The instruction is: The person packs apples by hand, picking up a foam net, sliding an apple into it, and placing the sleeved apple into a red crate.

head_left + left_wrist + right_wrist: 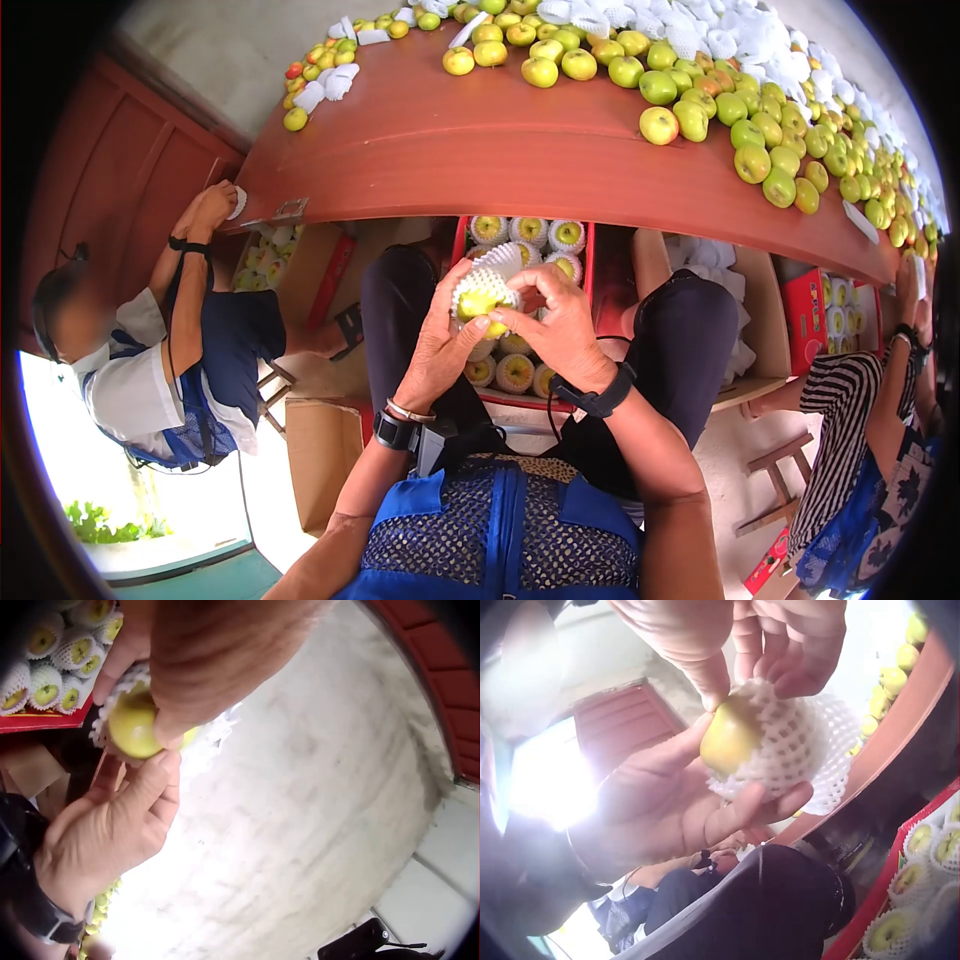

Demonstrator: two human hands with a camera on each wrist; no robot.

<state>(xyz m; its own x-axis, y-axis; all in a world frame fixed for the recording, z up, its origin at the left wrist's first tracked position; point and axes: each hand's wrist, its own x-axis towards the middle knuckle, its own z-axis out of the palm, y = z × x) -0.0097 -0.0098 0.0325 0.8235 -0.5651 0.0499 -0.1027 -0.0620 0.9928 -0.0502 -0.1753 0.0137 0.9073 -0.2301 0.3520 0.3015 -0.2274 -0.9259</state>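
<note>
A yellow-green apple [482, 308] sits partly inside a white foam net sleeve [799, 742], its bare side facing the person. My left hand [432, 328] cradles the netted apple from below and behind, thumb against the bare skin. From the other side my right hand [562, 325] holds the sleeve's edge with its fingertips, its thumb on the apple. A loose flap of netting sticks out past the fruit in the right wrist view. Below the hands, between the knees, a red-edged box [590, 240] holds rows of netted apples [515, 373].
Loose apples [657, 88] and white foam nets [690, 30] are heaped along the far side of the brown tabletop [430, 150]. Open cartons [762, 290] stand beneath it. One person [170, 340] sits at left, another [880, 400] at right.
</note>
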